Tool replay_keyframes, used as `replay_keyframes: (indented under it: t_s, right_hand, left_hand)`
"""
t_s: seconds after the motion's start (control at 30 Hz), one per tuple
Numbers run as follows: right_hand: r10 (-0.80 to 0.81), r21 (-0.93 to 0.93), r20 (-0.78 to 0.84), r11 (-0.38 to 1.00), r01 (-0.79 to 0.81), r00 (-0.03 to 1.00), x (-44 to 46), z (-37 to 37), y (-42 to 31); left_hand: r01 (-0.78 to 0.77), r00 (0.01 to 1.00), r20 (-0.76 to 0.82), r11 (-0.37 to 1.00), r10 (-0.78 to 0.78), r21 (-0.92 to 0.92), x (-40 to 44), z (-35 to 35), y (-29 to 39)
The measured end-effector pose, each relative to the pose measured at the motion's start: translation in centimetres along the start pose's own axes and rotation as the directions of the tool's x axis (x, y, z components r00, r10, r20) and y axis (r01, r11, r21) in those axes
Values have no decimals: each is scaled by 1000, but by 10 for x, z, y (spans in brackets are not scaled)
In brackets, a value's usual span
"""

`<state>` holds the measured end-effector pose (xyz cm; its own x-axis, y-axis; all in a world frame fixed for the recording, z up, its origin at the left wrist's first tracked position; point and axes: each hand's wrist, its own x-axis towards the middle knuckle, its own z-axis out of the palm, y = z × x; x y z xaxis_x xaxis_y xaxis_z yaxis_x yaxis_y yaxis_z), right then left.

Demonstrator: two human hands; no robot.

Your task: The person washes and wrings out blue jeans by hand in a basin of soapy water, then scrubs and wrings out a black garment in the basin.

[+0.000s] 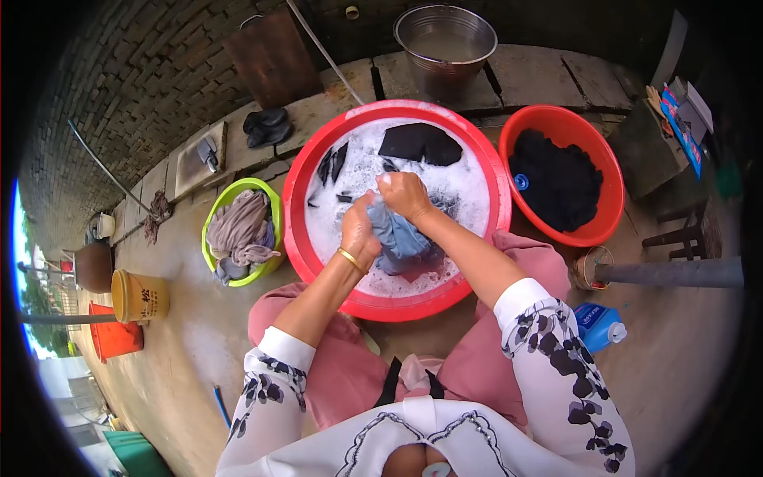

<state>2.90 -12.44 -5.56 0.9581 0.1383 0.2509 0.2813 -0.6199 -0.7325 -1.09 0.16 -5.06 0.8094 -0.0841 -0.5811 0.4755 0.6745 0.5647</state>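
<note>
Both hands are over a large red basin [296,238] of sudsy water between my knees. My left hand [359,232], with a gold bangle at the wrist, is closed on a wet blue cloth [397,234]. My right hand [404,195] makes a fist at the upper end of the same cloth, just right of the left one. The cloth hangs down into the water, and its lower part is hidden there. Dark fabric [421,144] floats in the foam beyond my hands, with smaller black pieces [334,164] at the left.
A green basin [208,242] of greyish clothes stands at left, and a red tub [556,234] of black clothes at right. Behind is a metal bucket [445,71]. A blue detergent bottle [598,326] is by my right knee. Yellow [141,296] and orange [118,334] buckets stand far left.
</note>
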Motion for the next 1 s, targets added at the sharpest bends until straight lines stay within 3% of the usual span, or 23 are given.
replay_keyframes:
  t_s: [0.03, 0.1, 0.13, 0.17, 0.2, 0.23, 0.3, 0.33, 0.37, 0.4, 0.43, 0.5, 0.53, 0.63, 0.67, 0.77, 0.83, 0.9, 0.97, 1.0]
  right_hand:
    - [-8, 2, 2, 1000, 8, 1000, 0, -3, 1]
    - [-249, 78, 95, 967, 243, 964, -9, -14, 5]
    - [-245, 75, 85, 968, 239, 966, -15, -21, 7]
    - [-167, 335, 328, 941, 51, 930, -21, -30, 10]
    - [-155, 515, 561, 835, -197, 813, -29, -40, 13]
    - [-156, 515, 559, 835, -193, 814, -41, -54, 11]
    - [-103, 367, 796, 865, -341, 597, -71, -86, 8]
    - [-113, 372, 797, 865, -336, 593, -83, -100, 9]
    - [-26, 221, 828, 933, -284, 561, -91, -111, 11]
    - [70, 64, 840, 972, -226, 538, -97, -119, 15]
    - [69, 66, 839, 972, -227, 540, -99, -124, 19]
    - [126, 82, 730, 960, -269, 671, -104, -129, 31]
    - [97, 147, 627, 960, -239, 773, -106, -122, 40]
    - [245, 75, 566, 935, -345, 787, -89, -113, 74]
    - [293, 70, 593, 909, -410, 750, -82, -106, 93]
    - [409, 181, 480, 820, -543, 777, -55, -74, 150]
    - [456, 201, 499, 766, -610, 737, -31, -50, 182]
    - [626, 209, 371, 664, -718, 686, -19, -23, 213]
    - [609, 111, 355, 726, -679, 709, -22, 27, 251]
    - [548, -132, 203, 836, -532, 811, -36, 64, 263]
  left_hand:
    - [25, 1000, 0, 998, -25, 58, -10, 11, 2]
    - [18, 1000, -24, 998, -16, 58, -36, 26, 6]
    - [-55, 998, -30, 979, 62, 197, -45, 28, 13]
    - [-127, 989, -24, 936, 143, 327, -52, 28, 18]
    - [-200, 979, 51, 866, 199, 457, -59, 24, 21]
    - [-203, 978, 53, 865, 202, 458, -66, 21, 20]
    - [-215, 972, 97, 646, 214, 733, -77, 14, 12]
    - [-220, 973, 130, 613, 188, 759, -85, 10, 3]
    - [-207, 978, 171, 543, 117, 814, -86, -4, -5]
    - [-269, 962, 261, 434, 79, 860, -93, -10, -11]
    - [-336, 938, 347, 324, 25, 884, -98, -17, -19]
    - [-411, 911, 406, -87, -66, 907, -99, -41, -40]
    - [-376, 926, 330, -348, -185, 859, -95, -48, -47]
    - [-264, 959, 229, -233, -169, 936, -39, -127, -71]
    - [-132, 973, 142, 65, -184, 989, -26, -129, -68]
    - [-81, 987, 98, 135, -129, 988, 23, -114, -51]
    - [-73, 994, 89, 214, -66, 974, 66, -114, -47]
    - [-59, 998, 66, 269, -17, 961, 106, -129, -60]
    - [-67, 988, -11, 499, 151, 864, 158, -161, -97]
    - [-23, 991, -57, 568, 123, 823, 171, -166, -120]
